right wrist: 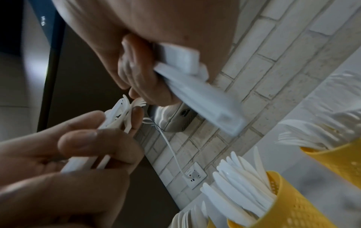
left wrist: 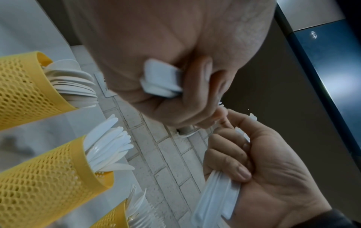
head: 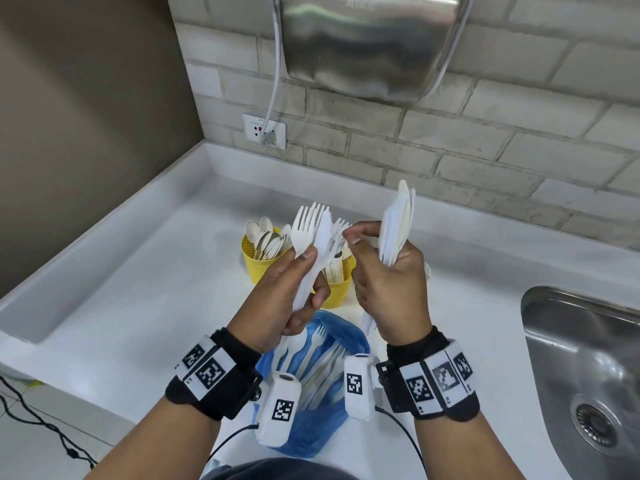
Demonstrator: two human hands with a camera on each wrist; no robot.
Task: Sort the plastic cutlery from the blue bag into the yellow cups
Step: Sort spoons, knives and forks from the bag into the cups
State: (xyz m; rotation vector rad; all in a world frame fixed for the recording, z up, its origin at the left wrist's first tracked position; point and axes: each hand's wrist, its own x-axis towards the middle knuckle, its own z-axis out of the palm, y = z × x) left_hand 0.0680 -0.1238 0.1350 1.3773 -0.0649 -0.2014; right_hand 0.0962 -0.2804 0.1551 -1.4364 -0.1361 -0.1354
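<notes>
In the head view my left hand [head: 294, 289] grips a mixed bunch of white plastic forks [head: 306, 225] with one knife among them, tines up. Held upright in my right hand [head: 384, 271] is a stack of white knives [head: 396, 226], while its thumb and forefinger pinch at the fork tines of the left bunch. Both hands hover over the yellow mesh cups: one holds spoons [head: 256, 263], one knives [left wrist: 48, 177], one forks [right wrist: 336, 157]. The blue bag [head: 311, 424] lies open below my wrists with more cutlery inside. The left wrist view shows the handle ends [left wrist: 160, 80] in my left fist.
A steel sink [head: 588, 375] sits to the right of the white counter [head: 138, 306]. A metal hand dryer [head: 370, 46] hangs on the tiled wall, its cord plugged into a socket [head: 265, 131]. A brown wall closes off the left side.
</notes>
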